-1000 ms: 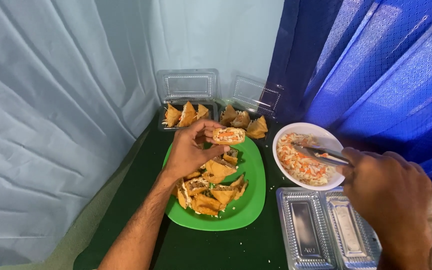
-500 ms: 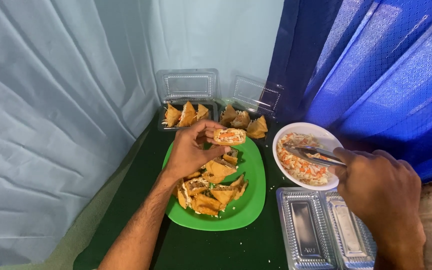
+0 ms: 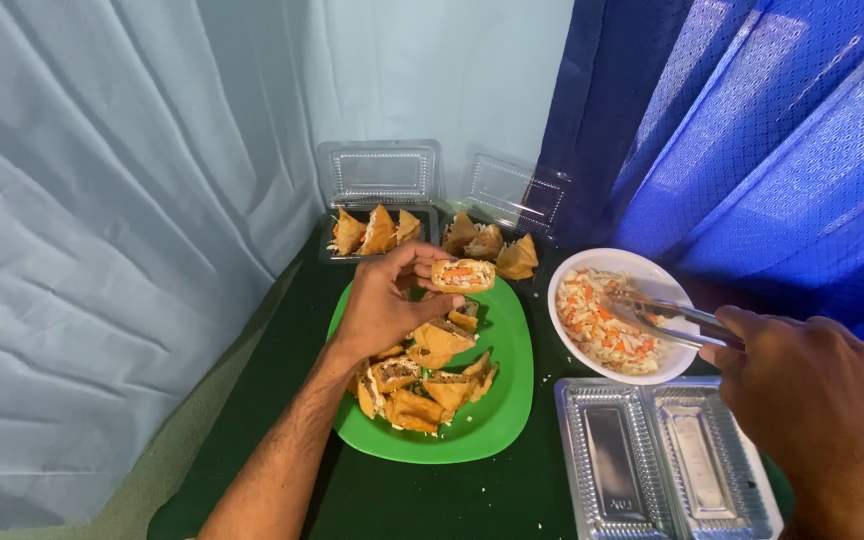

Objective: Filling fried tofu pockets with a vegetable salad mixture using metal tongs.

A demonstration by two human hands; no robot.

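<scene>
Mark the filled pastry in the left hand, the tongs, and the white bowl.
filled pastry (image 3: 463,274), head view, on its open top showing the filling.
tongs (image 3: 667,317), head view, mid-length of the metal arms over the bowl.
white bowl (image 3: 642,264), head view, on the bare far rim.

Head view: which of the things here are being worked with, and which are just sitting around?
In use:
left hand holding a filled pastry
right hand holding metal tongs
white bowl of slaw
green plate of pastries

Sitting by:
two open clear boxes of pastries
empty clear box
</scene>
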